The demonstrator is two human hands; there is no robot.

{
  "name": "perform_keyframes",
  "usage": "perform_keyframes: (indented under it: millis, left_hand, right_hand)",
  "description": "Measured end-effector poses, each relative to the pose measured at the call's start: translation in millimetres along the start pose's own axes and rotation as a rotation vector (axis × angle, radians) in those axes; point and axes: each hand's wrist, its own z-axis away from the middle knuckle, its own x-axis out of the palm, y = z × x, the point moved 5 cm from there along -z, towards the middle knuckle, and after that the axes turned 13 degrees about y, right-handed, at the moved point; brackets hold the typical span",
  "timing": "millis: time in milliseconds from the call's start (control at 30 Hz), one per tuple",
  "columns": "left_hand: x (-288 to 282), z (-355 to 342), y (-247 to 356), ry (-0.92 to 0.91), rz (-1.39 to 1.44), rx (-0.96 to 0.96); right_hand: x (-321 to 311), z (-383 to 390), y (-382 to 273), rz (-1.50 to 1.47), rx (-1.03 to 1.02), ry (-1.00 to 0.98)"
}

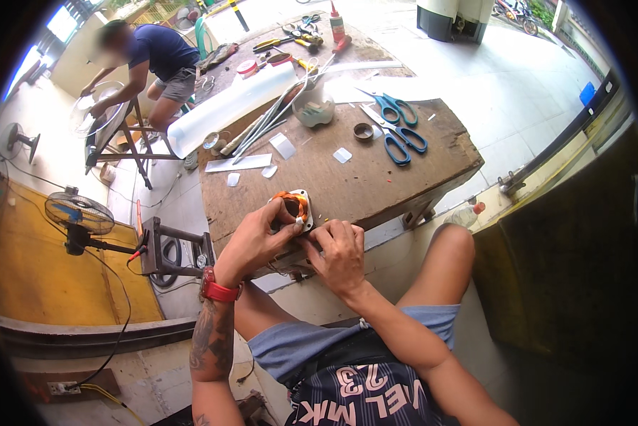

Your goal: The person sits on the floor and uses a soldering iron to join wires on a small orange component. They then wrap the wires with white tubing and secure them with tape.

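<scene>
At the near edge of the wooden workbench, my left hand grips a small motor stator with orange windings and a pale metal rim. Its fingers and thumb are closed round the near side, covering part of the coil. Just right of it, my right hand has its fingertips pinched together by the stator's lower edge. What they hold, if anything, is too small and hidden to make out. Thin wires hang below the two hands at the bench's edge.
Blue-handled scissors, a tape roll, a bowl, grey tubes and white sheet scraps lie beyond my hands. Pliers and a glue bottle stand farther back. A fan and another person are left.
</scene>
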Motion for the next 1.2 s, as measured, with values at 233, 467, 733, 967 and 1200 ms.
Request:
perform_keyframes:
  millis: [233, 467, 733, 967, 1200]
  left_hand:
    - [-4.2, -0.8, -5.0, -0.05, 0.026, -0.022]
    - [3.7, 9.0, -3.3, 0.07, 0.029, 0.05]
    - [24.7, 24.1, -11.3, 0.335, -0.058, 0.199]
    - [21.2, 26.7, -14.7, 0.282, -0.002, 0.243]
    - [16.5, 27.7, -29.0, 0.227, 0.014, 0.364]
  right_hand:
    - [-46.3, 8.4, -24.4, -0.213, 0.101, -0.332]
    - [-48.1, 4.0, -6.8, -0.969, 0.688, -0.261]
    - [-15.9, 23.5, 13.8, -0.619, 0.817, -0.357]
    - [-22.3, 11.8, 14.7, -0.747, 0.902, -0.336]
    - [-18.4, -32.0, -27.8, -0.695, 0.402, -0.424]
